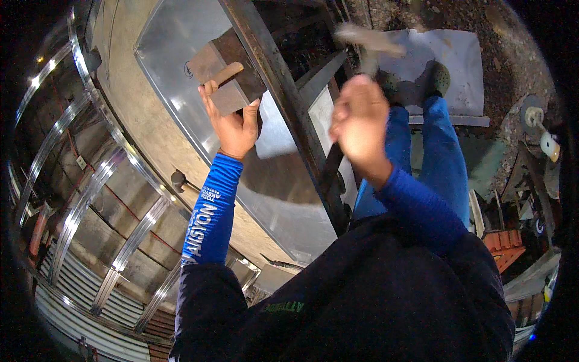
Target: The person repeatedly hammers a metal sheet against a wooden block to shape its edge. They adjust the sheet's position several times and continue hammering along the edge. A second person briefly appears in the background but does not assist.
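My left hand (pixel 237 134) grips a small brown-grey block (pixel 230 98), the thumb at its near side and fingers reaching over and around it. Right behind that block is a larger brown block (pixel 208 59) with a dark side face. Both are over a shiny metal sheet (pixel 181 36), beside a dark steel angle bar (pixel 271 66). Off to the right, my right hand (pixel 363 123) is raised and closed around the handle of a mallet. The pale mallet head (pixel 369 40) is smeared by motion, and the handle is mostly hidden by the fist.
A hammer (pixel 179 181) lies at the edge of the tan board (pixel 129 84) left of the sheet. Shiny metal frames (pixel 84 199) stand farther left. At my feet is a pale sheet (pixel 461 66). An orange corrugated piece (pixel 504 244) lies at right.
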`<act>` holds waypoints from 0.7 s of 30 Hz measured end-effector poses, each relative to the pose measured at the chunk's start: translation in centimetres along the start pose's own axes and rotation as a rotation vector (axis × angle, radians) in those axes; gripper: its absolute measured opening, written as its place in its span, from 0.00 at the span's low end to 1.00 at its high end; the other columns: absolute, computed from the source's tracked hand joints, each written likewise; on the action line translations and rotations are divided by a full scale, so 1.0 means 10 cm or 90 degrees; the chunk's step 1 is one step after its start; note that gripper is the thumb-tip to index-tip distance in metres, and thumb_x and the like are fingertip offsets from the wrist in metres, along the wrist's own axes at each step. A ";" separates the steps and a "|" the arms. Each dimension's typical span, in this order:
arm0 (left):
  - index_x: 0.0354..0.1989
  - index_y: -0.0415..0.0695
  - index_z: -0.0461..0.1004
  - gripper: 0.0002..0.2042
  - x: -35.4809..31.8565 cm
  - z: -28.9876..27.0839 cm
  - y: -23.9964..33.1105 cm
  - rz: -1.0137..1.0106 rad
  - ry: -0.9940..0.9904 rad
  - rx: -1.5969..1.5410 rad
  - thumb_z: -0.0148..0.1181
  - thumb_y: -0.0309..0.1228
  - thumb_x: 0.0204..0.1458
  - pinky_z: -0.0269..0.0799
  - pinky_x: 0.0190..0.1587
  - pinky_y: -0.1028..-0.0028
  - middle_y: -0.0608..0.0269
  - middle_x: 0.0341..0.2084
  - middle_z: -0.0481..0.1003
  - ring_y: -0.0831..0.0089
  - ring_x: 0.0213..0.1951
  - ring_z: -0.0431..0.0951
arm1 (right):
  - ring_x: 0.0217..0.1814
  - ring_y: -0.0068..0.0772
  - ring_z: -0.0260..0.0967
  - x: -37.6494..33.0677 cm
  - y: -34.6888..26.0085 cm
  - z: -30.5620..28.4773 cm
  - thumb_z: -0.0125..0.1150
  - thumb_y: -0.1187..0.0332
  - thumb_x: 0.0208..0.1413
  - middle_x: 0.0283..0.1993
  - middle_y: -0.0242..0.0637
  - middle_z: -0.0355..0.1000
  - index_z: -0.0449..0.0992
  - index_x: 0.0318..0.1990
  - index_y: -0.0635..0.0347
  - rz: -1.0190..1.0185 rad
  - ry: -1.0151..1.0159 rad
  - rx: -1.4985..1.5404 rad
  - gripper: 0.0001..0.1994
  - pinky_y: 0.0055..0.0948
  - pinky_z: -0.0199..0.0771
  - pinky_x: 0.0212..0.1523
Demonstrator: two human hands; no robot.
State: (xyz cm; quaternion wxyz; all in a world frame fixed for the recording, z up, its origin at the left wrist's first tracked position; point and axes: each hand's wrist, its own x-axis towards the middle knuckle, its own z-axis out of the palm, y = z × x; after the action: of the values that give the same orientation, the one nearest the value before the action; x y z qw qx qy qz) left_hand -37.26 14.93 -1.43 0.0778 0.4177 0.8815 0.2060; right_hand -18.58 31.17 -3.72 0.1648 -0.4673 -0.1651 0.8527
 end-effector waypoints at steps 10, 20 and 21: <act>0.58 0.38 0.72 0.28 0.00 -0.03 -0.04 0.032 0.001 0.050 0.65 0.47 0.57 0.40 0.74 0.41 0.34 0.64 0.64 0.34 0.68 0.59 | 0.13 0.30 0.64 0.11 -0.09 0.08 0.46 0.53 0.74 0.19 0.36 0.65 0.66 0.29 0.57 0.033 0.015 0.008 0.21 0.34 0.64 0.14; 0.53 0.38 0.77 0.27 0.01 0.03 -0.03 0.050 -0.009 0.107 0.65 0.51 0.56 0.44 0.74 0.42 0.31 0.61 0.64 0.32 0.67 0.59 | 0.12 0.20 0.55 0.18 -0.39 -0.01 0.48 0.49 0.73 0.19 0.28 0.60 0.66 0.34 0.55 0.047 0.006 -0.104 0.20 0.28 0.58 0.09; 0.52 0.39 0.77 0.28 0.04 0.06 0.00 0.049 0.032 0.094 0.65 0.52 0.56 0.45 0.74 0.42 0.30 0.61 0.64 0.31 0.67 0.59 | 0.12 0.19 0.53 0.21 -0.44 -0.04 0.48 0.49 0.73 0.19 0.27 0.59 0.67 0.36 0.53 0.059 0.002 -0.107 0.19 0.27 0.58 0.11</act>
State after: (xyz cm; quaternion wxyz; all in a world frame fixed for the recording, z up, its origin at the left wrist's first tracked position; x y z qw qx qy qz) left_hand -37.31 15.39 -2.00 0.0163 0.4508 0.8791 0.1537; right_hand -18.70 36.04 -3.58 0.0858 -0.4883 -0.2143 0.8416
